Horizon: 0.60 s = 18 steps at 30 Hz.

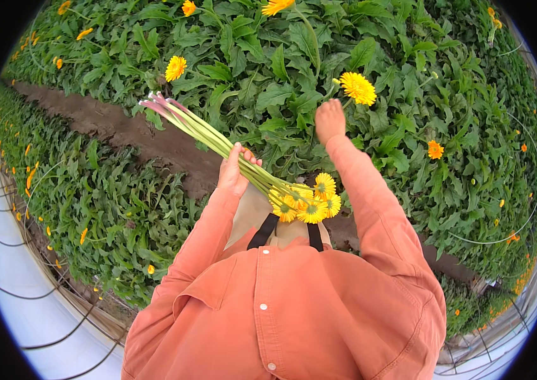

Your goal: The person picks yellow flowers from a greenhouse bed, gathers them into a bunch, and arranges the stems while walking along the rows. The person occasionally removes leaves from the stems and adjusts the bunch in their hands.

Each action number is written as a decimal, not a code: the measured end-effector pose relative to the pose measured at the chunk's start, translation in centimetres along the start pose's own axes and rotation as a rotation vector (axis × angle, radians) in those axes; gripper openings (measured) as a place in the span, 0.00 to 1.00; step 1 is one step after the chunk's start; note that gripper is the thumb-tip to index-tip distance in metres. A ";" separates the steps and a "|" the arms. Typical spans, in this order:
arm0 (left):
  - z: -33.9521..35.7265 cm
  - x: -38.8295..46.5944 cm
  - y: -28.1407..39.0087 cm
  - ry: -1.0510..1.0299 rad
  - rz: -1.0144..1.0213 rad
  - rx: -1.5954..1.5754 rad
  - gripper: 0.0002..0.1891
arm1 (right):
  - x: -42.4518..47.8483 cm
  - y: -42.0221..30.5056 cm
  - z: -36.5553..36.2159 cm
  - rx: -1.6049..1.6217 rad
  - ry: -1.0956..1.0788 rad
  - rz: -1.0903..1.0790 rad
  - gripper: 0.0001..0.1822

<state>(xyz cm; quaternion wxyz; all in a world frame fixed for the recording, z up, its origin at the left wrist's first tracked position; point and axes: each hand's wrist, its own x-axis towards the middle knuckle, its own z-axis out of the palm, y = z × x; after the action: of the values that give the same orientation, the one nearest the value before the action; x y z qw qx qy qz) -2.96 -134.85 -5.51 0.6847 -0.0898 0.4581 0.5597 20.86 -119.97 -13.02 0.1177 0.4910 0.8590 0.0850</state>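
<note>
A bunch of cut yellow gerbera daisies (202, 130) lies across my left hand (237, 171), which is closed around the long green stems. Their pinkish stem ends point to the upper left, and the yellow heads hang in front of my waist. My right hand (331, 119) reaches among the plants, its fingers curled just below a yellow gerbera flower (358, 88). The stem of that bloom runs down beside my fingers; whether they grip it is hidden. A small bud (336, 81) stands next to the bloom.
Leafy gerbera beds (273, 95) with orange and yellow blooms spread ahead and on both sides. A bare soil path (107, 121) runs between them, under me. Thin wire hoops (491, 242) arch over the foliage. Pale plastic sheeting (26, 304) with dark ribs curves along the left edge.
</note>
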 end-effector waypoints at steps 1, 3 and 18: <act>-0.3 0.4 0.6 0.006 -0.014 0.009 0.11 | 1.2 0.4 0.7 -0.004 -0.199 0.061 0.13; -0.8 1.4 1.8 0.017 -0.043 0.029 0.11 | 1.8 0.4 2.3 0.063 -0.338 0.250 0.11; -1.5 8.1 6.0 -0.042 -0.211 0.218 0.11 | 0.8 -11.6 11.2 0.759 -0.668 0.853 0.12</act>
<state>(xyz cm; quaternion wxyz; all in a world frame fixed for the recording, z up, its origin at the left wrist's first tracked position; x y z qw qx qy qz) -9.21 -128.14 -9.89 0.7548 -0.0511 0.4897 0.4335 14.14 -124.76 -26.84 0.1526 0.7955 0.4768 -0.3415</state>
